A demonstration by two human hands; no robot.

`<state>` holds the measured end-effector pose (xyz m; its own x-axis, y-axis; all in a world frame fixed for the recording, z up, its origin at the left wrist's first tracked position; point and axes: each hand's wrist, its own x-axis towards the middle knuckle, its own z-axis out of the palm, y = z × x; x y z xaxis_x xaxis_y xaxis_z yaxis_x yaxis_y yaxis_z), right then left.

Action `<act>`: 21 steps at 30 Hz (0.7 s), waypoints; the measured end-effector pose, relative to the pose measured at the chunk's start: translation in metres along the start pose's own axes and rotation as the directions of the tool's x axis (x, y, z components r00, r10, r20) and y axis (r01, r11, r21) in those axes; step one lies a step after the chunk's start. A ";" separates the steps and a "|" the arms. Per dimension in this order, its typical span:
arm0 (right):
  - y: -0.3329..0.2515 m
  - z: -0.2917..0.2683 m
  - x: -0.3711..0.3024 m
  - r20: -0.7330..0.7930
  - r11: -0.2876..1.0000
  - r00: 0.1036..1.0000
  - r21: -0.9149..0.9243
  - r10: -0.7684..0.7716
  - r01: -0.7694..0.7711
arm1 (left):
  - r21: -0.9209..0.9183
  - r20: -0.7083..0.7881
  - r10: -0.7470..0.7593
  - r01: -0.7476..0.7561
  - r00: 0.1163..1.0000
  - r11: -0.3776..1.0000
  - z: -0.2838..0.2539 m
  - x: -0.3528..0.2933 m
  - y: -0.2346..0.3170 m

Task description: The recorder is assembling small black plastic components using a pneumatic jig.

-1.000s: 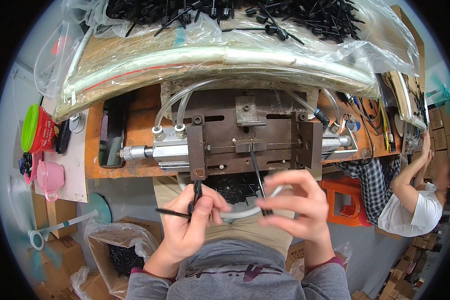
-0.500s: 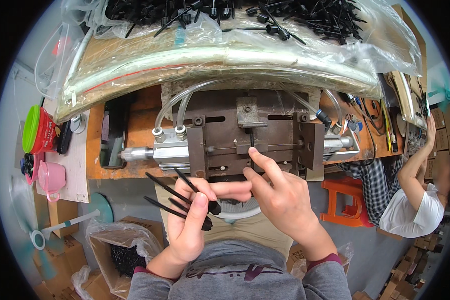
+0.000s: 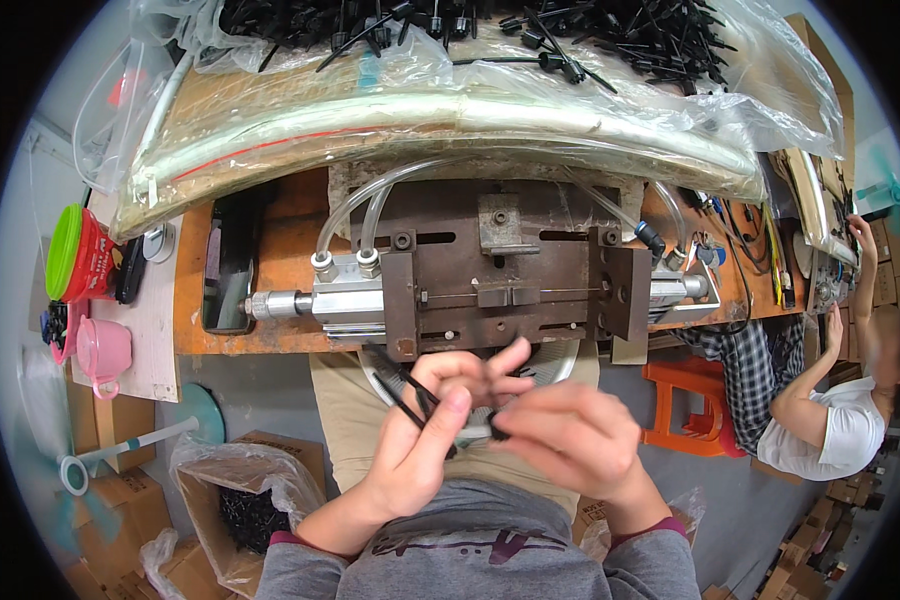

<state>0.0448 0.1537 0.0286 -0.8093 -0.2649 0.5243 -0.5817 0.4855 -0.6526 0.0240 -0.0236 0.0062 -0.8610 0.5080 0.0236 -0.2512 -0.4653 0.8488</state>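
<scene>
My left hand point(image 3: 410, 445) is closed round several thin black cable ties point(image 3: 402, 400) with thick heads, their tails pointing up and left. Close beside it, my right hand point(image 3: 575, 440) is partly smeared by motion. Its fingertips are pinched on a dark piece point(image 3: 498, 426) that looks like another such tie. Both hands are above my lap, just in front of a brown metal clamping fixture point(image 3: 450, 215). In the fixture's middle, the small split block point(image 3: 508, 294) below the grey bracket point(image 3: 500, 222) holds no tie.
Silver air cylinders point(image 3: 345, 300) with clear hoses flank the fixture on an orange workbench point(image 3: 270, 345). Behind it, a plastic-covered tray edge point(image 3: 450, 112) bears many black ties point(image 3: 660, 40). A phone point(image 3: 228, 270) and pink cup point(image 3: 103, 350) are left; a co-worker point(image 3: 820, 420) sits right.
The black tie in the fixture's middle is gone from there. My right hand has drawn back toward me from the block, beside my left hand, which has shifted slightly right.
</scene>
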 end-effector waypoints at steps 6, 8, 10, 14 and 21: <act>0.013 0.000 0.000 0.118 0.944 0.980 -0.308 0.161 -0.118 | 0.164 -0.138 -0.051 0.074 0.989 0.984 -0.003 -0.005 0.013; 0.016 0.004 0.004 0.163 0.917 0.983 -0.399 0.083 -0.012 | 0.223 -0.135 -0.032 0.062 0.990 0.973 -0.001 -0.003 0.013; 0.018 0.006 0.009 0.195 0.886 0.979 -0.463 0.056 0.041 | 0.228 -0.145 -0.023 0.056 0.989 0.972 0.001 -0.002 0.014; 0.014 0.004 0.016 0.228 0.843 0.968 -0.536 0.105 0.035 | 0.159 -0.101 0.048 -0.031 0.994 0.987 -0.010 -0.004 0.011; 0.015 0.001 0.015 0.184 0.874 0.983 -0.474 -0.018 0.105 | 0.188 -0.103 0.178 -0.156 0.979 0.970 0.000 0.004 0.010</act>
<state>0.0234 0.1566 0.0264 -0.7997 -0.4224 0.4267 -0.5547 0.7917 -0.2558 0.0180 -0.0259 0.0148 -0.9330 0.3396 0.1193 -0.0260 -0.3941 0.9187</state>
